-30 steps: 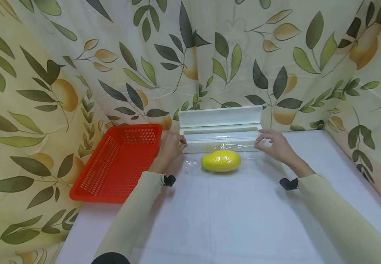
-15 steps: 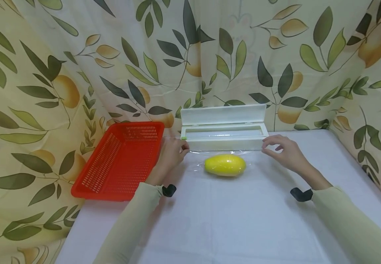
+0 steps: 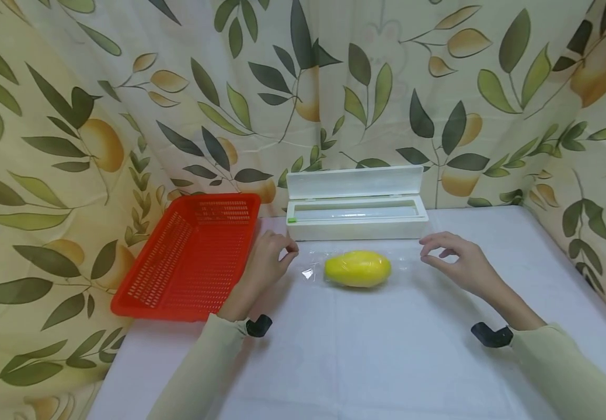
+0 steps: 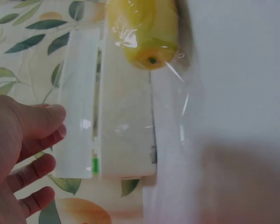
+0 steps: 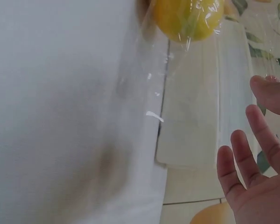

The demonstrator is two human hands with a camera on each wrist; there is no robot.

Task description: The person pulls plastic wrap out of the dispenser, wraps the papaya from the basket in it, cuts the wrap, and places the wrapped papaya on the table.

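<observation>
On either side of the yellow fruit (image 3: 358, 269), your left hand (image 3: 267, 255) and right hand (image 3: 460, 263) pinch clear film (image 3: 309, 273), other fingers loose; likely light and clingy, it is best held by its corners.

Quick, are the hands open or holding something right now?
Left hand: holding, pinching the clear plastic wrap.
Right hand: holding, pinching the clear plastic wrap too.

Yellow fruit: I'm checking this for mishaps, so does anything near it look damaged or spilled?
Nothing stands out: the yellow fruit looks whole, the white box sits upright and open, and no spill shows.
</observation>
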